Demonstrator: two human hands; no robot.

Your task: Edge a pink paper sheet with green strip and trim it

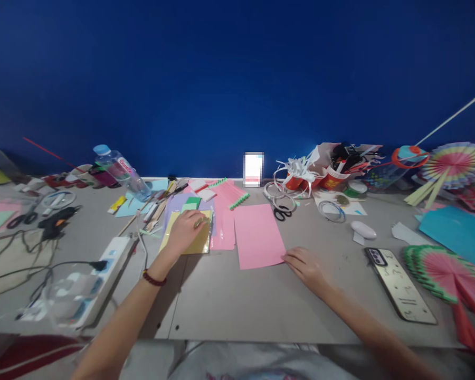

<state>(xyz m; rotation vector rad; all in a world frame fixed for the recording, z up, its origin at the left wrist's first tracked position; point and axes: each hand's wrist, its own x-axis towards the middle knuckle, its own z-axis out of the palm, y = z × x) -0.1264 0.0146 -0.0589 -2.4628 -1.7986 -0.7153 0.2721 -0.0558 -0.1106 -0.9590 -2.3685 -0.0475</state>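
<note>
A flat pink sheet of paper [259,237] lies before me on the grey table. My right hand [304,266] has its fingers together at the sheet's lower right corner, pinching the edge. To the left, my left hand [187,230] is over a yellow sheet in a clear plastic sleeve [200,244]. Its fingers are curled around a small gold-green thing [200,221] that I cannot make out. Green pieces of paper [191,202] and a lilac sheet [173,205] lie just beyond that hand. A pleated pink paper strip with green edges [231,194] is behind the sheets.
Black scissors [282,212] lie beyond the pink sheet. At left are a power strip [105,277], a glue gun [58,221] and a leaning bottle [122,170]. At right lie a phone [400,287], paper fans [453,279] and a blue sheet [459,232]. Cups of tools [334,178] stand behind.
</note>
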